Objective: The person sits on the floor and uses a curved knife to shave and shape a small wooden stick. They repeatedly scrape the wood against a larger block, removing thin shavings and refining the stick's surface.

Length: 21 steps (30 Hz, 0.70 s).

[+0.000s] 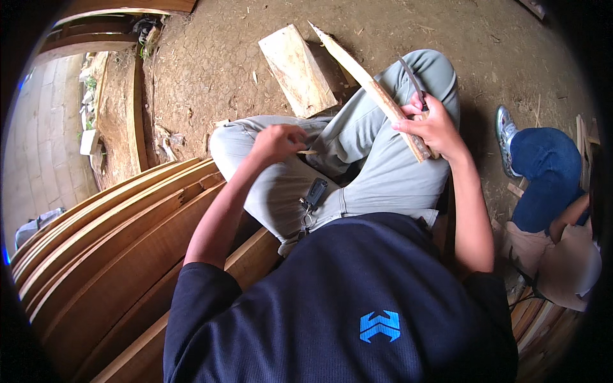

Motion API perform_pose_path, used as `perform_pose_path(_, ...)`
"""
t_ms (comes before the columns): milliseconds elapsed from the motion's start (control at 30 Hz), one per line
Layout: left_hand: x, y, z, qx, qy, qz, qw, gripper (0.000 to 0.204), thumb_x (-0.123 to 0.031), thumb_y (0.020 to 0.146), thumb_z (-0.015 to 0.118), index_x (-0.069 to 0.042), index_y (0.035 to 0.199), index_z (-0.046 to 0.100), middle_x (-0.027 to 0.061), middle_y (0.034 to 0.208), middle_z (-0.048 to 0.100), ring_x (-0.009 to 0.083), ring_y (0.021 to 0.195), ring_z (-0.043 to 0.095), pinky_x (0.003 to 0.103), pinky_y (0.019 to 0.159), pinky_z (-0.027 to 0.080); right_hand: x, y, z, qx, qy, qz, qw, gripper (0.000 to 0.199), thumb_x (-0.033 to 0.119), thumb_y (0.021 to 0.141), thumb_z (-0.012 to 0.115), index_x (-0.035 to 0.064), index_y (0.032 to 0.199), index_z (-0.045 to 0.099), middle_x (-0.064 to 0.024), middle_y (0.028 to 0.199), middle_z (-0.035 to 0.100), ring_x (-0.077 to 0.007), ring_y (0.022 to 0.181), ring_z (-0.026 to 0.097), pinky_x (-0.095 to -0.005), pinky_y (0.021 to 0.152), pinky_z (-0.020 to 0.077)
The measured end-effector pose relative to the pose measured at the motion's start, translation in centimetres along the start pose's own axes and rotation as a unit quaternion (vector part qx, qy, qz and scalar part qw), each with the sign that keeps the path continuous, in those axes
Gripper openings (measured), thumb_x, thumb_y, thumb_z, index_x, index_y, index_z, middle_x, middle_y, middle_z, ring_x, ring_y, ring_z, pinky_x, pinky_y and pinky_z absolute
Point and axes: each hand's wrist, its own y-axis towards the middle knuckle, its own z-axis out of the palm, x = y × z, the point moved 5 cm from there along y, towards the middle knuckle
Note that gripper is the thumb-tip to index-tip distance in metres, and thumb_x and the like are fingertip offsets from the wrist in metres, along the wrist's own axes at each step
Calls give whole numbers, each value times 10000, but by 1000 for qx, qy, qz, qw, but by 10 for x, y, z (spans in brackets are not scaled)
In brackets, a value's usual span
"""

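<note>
Here, the dirt floor [217, 57] fills the far part of the view, strewn with chips and splinters. On the near left lies a stack of curved wooden planks [108, 236], their edges fanned one over another; the person sits on or against them with legs crossed in grey trousers [357, 153]. Far of the knees, a short pale wood block [297, 69] lies flat on the floor. Just right of it, a long split stick [370, 89] slants from its splintered far tip down to the right knee, where the right hand [434, 127] is closed around its near end. The same hand also grips the handle of a curved dark blade [412, 80], which rises beside the stick, close against it. The left hand [278, 142] rests on the left thigh, fingers curled on a thin wood sliver [308, 152]. A bunch of keys with a dark fob [313, 195] hangs at the waist. At the right edge another person sits, with a blue trouser leg [543, 172] and a grey shoe [504, 131] showing.
</note>
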Motion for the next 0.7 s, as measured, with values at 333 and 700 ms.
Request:
perform_pose_path(333, 4, 12, -8, -146, 4, -10, 989, 194, -197, 845, 667, -124, 1025, 675, 155, 758, 664, 302, 710, 672, 441, 656, 522, -3, 1, -3, -3, -8, -7, 1000, 468, 7, 768, 796, 105, 865, 349, -130, 949, 637, -119, 870, 634, -256, 726, 528)
perform_pose_path(700, -19, 0, 27, 101, 107, -123, 982, 399, -524, 701, 765, -150, 840, 757, 90, 837, 717, 287, 814, 696, 418, 714, 537, 2, -1, 1, -4, -16, 6, 1000, 445, -41, 780, 754, 106, 878, 345, -111, 927, 609, -109, 850, 620, -255, 736, 528)
